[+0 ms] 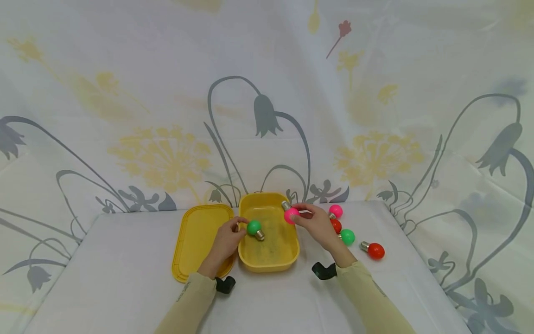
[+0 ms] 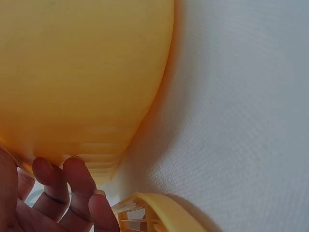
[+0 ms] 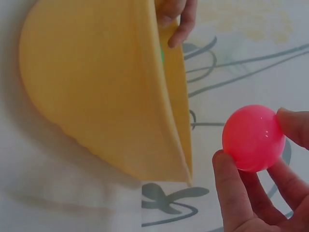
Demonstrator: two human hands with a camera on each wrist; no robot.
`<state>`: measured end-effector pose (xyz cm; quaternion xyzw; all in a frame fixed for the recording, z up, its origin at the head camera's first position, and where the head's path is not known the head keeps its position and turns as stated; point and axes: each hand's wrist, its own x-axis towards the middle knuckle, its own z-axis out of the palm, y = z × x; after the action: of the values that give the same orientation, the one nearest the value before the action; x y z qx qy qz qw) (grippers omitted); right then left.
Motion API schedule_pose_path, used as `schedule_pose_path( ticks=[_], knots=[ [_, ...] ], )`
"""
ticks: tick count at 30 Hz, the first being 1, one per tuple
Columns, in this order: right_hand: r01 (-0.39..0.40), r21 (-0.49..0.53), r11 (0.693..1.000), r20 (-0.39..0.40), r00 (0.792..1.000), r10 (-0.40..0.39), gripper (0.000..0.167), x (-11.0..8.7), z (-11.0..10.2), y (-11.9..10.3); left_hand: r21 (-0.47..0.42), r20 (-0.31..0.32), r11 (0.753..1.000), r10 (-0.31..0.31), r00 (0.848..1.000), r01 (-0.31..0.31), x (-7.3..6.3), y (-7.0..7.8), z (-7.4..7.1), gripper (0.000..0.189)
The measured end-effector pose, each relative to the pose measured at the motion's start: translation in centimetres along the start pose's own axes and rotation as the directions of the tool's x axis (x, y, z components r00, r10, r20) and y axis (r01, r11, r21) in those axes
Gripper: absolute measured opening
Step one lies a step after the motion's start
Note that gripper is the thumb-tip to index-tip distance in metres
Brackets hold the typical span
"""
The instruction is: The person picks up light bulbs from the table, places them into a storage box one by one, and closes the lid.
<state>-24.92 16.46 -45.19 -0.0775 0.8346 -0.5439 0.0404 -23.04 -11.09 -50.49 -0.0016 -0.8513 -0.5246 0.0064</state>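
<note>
My left hand (image 1: 227,236) grips the left rim of a yellow plastic container (image 1: 269,268). In the left wrist view its curled fingers (image 2: 79,181) lie against the container's outer wall. A green light bulb (image 1: 254,227) with a metal screw base lies inside, close to those fingers. Above the container's right rim, my right hand (image 1: 317,227) pinches a pink light bulb (image 1: 290,215) by its round globe, screw base pointing up and away. The right wrist view shows the pink bulb (image 3: 253,137) between thumb and fingertips, apart from the container wall (image 3: 91,87).
A flat yellow lid (image 1: 192,250) lies left of the container, partly under the left forearm. Right of the right hand are another pink bulb (image 1: 335,211), a partly hidden red bulb (image 1: 336,226), a second green bulb (image 1: 347,237) and a red bulb (image 1: 376,251). A patterned curtain (image 1: 167,93) hangs behind.
</note>
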Motion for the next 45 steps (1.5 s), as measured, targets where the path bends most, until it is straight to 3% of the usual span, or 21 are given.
schedule_pose_path(
  ticks=[13,19,25,33,45],
  knots=[
    [0.016,0.053,0.998,0.085,0.996,-0.021,0.045,2.3,1.5,-1.9,0.006,0.011,1.000,0.008,1.000,-0.008,0.2,0.2,-0.2,0.022],
    [0.041,0.066,0.997,0.087,0.995,-0.047,0.042,3.5,2.2,-2.7,0.017,0.000,0.999,0.031,1.000,-0.031,0.3,0.5,-0.5,0.022],
    [0.027,0.184,0.983,0.112,0.993,-0.049,0.040,4.8,3.3,-2.5,0.038,-0.010,0.999,0.022,1.000,-0.022,0.4,0.2,-0.3,0.023],
    [-0.030,0.263,0.964,0.130,0.992,-0.005,0.037,5.7,4.4,-1.8,0.034,0.001,0.999,0.000,1.000,0.000,0.2,-0.2,-0.1,0.022],
    [-0.070,0.246,0.967,0.139,0.990,0.036,0.037,6.6,5.2,-0.7,0.031,-0.009,0.999,0.043,0.999,-0.043,0.1,-0.1,0.0,0.022]
  ],
)
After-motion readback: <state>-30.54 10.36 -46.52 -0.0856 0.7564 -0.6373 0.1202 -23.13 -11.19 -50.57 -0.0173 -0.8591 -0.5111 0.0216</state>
